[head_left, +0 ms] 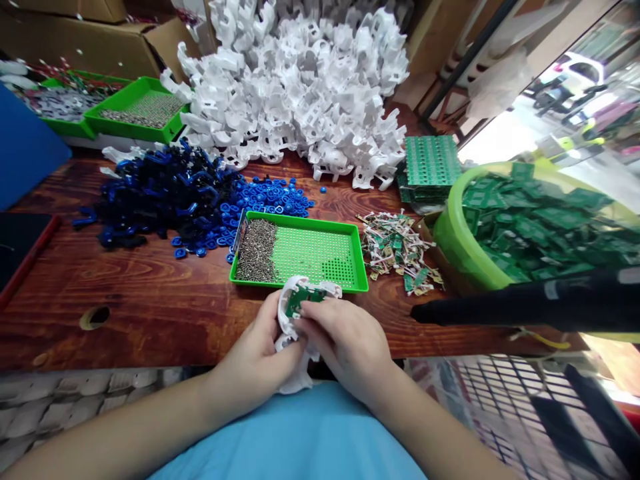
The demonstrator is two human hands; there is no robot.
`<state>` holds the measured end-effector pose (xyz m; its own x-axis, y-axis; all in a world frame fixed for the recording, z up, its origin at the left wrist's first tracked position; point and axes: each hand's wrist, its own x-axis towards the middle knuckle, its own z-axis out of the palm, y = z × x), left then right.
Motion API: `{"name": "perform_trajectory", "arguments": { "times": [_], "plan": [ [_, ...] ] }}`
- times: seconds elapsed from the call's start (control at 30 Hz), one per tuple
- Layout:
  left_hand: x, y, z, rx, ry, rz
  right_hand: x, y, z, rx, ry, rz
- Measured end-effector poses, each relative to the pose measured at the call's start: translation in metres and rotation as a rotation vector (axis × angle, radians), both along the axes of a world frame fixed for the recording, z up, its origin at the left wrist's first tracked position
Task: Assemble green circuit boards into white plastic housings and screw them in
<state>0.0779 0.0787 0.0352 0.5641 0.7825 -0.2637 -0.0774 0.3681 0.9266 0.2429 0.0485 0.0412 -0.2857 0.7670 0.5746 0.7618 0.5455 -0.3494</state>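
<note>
My left hand (pixel 260 357) is closed around a white plastic shell (pixel 299 375), which it holds just in front of the table edge, close to the blue shirt. A small green circuit board (pixel 295 300) sits within the upper part of the shell. The fingers of my right hand (pixel 353 340) are closed on the circuit board and touch the shell's right side. My right fingers hide part of the board. Just beyond both hands lies a green tray (pixel 300 285) with many small screws (pixel 256 250) heaped at its left end.
A large pile of white shells (pixel 300 87) stands at the back. Black and blue parts (pixel 165 193) and blue rings (pixel 270 198) lie left. Wired small boards (pixel 397 247), stacked green panels (pixel 433 160) and a tub (pixel 455 220) of circuit boards are right. A dark bar (pixel 525 303) juts in.
</note>
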Motion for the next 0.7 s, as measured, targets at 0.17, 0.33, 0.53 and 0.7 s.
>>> {"name": "perform_trajectory", "arguments": {
  "times": [0.17,0.33,0.53,0.7],
  "plan": [
    [-0.001,0.006,0.001,-0.353,-0.234,0.05,0.007,-0.007,-0.002,0.071,0.367,-0.191],
    [-0.002,0.006,0.0,-0.453,-0.284,0.195,0.005,0.001,-0.011,-0.596,0.969,-0.192],
    [-0.005,0.003,-0.005,-0.329,-0.188,0.223,-0.017,0.002,-0.009,-0.936,1.086,-0.047],
    [-0.008,0.001,-0.001,-0.21,-0.083,0.21,-0.023,0.0,-0.003,-0.983,1.117,-0.095]
  ]
}}
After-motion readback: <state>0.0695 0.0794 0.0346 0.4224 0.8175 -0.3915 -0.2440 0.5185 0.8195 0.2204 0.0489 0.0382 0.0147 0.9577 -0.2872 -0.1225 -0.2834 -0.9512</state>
